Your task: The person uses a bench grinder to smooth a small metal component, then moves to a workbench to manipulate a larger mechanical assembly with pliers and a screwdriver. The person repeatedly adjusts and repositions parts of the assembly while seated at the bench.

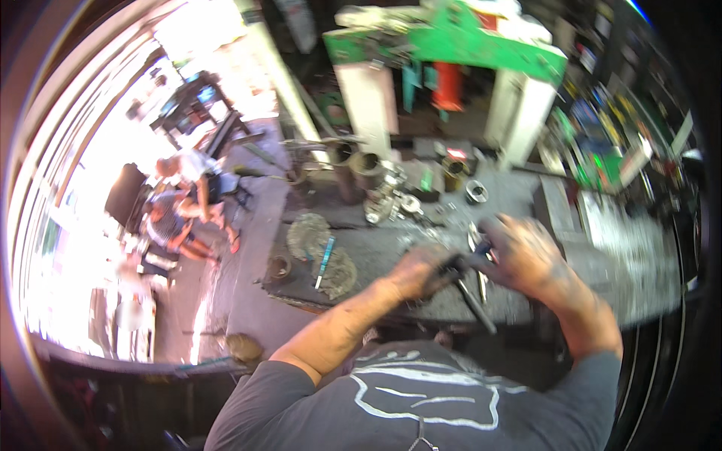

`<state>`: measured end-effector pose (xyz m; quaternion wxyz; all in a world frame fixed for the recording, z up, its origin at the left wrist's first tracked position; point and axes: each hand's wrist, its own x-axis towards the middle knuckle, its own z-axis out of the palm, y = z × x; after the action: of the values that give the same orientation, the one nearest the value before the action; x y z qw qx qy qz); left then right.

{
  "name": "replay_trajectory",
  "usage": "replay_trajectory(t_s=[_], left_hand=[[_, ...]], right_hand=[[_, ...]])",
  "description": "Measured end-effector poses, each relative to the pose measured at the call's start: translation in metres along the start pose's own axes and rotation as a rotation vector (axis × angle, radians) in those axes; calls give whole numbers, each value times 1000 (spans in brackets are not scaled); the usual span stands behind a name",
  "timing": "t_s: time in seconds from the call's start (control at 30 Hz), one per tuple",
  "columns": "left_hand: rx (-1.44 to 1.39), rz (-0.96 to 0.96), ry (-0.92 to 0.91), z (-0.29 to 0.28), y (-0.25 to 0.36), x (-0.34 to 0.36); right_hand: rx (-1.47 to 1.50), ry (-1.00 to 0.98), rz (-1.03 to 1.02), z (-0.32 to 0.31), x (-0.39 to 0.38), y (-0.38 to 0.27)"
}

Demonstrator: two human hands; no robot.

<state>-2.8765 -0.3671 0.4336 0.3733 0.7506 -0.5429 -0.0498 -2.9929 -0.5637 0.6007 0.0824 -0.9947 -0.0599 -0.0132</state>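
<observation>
Over the dark workbench (341,243), my left hand (417,272) has its grease-darkened fingers closed round a small dark part (461,265), too blurred to make out. My right hand (515,252) is curled on the same dark piece, just right of my left hand. A dark bar or handle (475,307) slants down from beneath my hands toward the bench's front edge. Bright metal tools (481,289) lie beside it under my right hand. On the left of the bench are a light blue pen-like item (325,262), two grimy pads (307,234) and a rusty cup (278,267).
Metal cylinders (367,171), small parts and a steel ring (476,192) stand along the back, below a green press frame (444,45). A steel plate (628,255) is at the right, with cluttered tools beyond. Two seated people (184,207) are off to the left by a bright opening.
</observation>
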Motion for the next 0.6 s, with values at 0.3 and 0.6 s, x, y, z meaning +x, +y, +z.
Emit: replay_trajectory(t_s=[0.3,0.6], left_hand=[[-81,68,58,7,0,-5],[-113,73,52,8,-1,-2]], right_hand=[[-16,96,-72,16,4,11],[-75,159,-157,18,6,-3]])
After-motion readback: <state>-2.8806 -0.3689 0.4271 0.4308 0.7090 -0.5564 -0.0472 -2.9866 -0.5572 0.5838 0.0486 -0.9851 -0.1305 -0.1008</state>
